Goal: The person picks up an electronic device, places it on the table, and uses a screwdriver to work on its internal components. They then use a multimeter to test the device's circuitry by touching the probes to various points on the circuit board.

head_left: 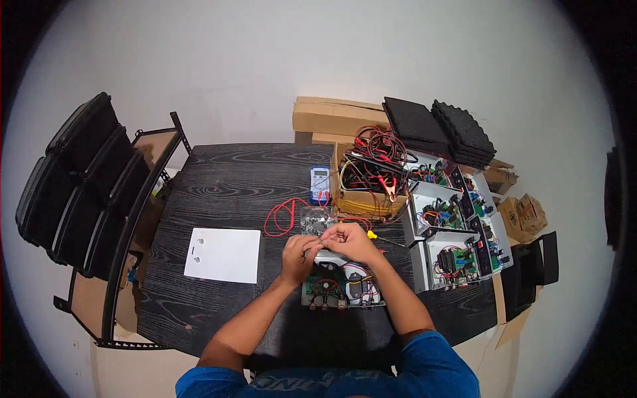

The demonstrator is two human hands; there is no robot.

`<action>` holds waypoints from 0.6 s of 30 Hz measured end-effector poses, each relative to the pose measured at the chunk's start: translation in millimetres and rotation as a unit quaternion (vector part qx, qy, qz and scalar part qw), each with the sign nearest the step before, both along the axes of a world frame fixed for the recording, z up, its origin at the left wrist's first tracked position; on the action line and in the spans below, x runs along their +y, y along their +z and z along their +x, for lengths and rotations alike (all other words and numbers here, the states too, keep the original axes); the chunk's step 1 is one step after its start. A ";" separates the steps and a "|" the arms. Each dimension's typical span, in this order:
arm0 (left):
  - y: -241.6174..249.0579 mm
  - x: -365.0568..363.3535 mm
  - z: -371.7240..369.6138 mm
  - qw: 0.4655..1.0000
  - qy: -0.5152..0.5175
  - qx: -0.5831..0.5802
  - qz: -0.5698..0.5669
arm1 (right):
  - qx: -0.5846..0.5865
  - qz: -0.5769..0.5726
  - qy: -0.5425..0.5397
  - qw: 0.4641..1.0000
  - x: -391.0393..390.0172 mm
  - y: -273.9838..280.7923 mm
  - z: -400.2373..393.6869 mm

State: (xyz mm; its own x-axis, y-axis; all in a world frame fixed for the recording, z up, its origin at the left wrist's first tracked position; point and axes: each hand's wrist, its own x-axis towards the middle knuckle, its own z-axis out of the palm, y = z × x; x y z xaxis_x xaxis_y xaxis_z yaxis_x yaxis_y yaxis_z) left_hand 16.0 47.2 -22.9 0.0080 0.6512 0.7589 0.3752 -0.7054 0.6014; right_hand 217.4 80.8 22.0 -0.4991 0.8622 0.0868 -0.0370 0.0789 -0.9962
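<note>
My left hand (297,257) and my right hand (348,240) meet over the middle of the table, fingertips pinched together. Whatever sits between them is too small to make out. Just below them lies an opened electronic unit (324,286) with a green circuit board, a dark transformer-like part and coloured wires. Beyond my fingers is a clear container of small parts (317,219), partly hidden by my hands. A yellow-handled screwdriver (381,237) rests to the right of my right hand.
A blue multimeter (320,182) with red leads stands behind. A cardboard box (371,202) holds tangled cables and clips. Several opened white units (418,268) line the right side. A white sheet (229,261) with small metal pieces lies left. Black cases (86,186) fill a rack beyond the left edge.
</note>
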 end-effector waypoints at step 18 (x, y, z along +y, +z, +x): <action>85.6 -34.1 20.6 0.981 -0.132 0.116 0.075 | 0.075 -0.106 -0.006 0.992 -80.7 38.1 47.5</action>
